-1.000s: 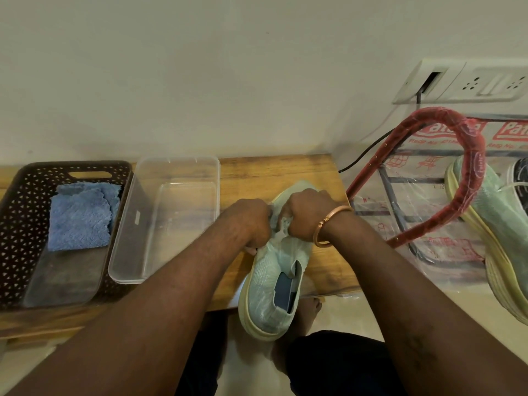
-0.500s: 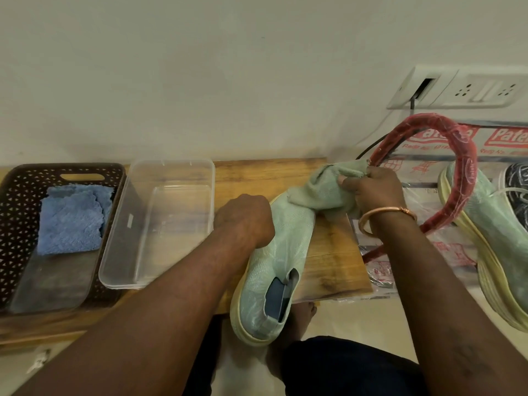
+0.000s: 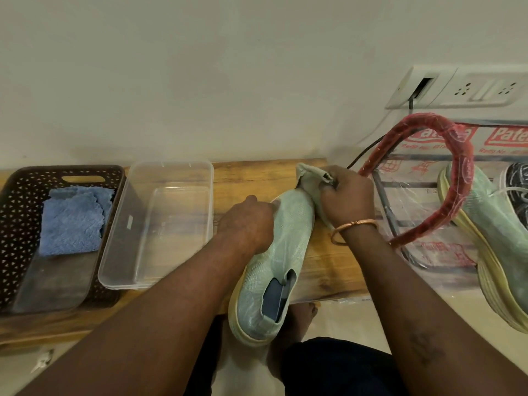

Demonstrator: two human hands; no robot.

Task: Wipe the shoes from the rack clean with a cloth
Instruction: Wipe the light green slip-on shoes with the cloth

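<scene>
A pale green slip-on shoe with a cream sole lies on the wooden board, toe towards the wall, heel hanging over the near edge. My left hand grips the shoe's left side near the toe. My right hand holds a bunched pale green cloth against the toe. The matching green shoe rests on the plastic-wrapped rack at the right, with a dark shoe behind it.
A clear plastic tub stands left of the shoe. Beside it is a brown perforated basket holding a blue cloth. The rack's red wrapped hoop rises close to my right wrist. A wall socket panel with a black cable is above.
My right hand pulled the cloth out to the right off the toe, then came back in against the toe. My left hand stayed on the shoe. The camera view shifted slightly.
</scene>
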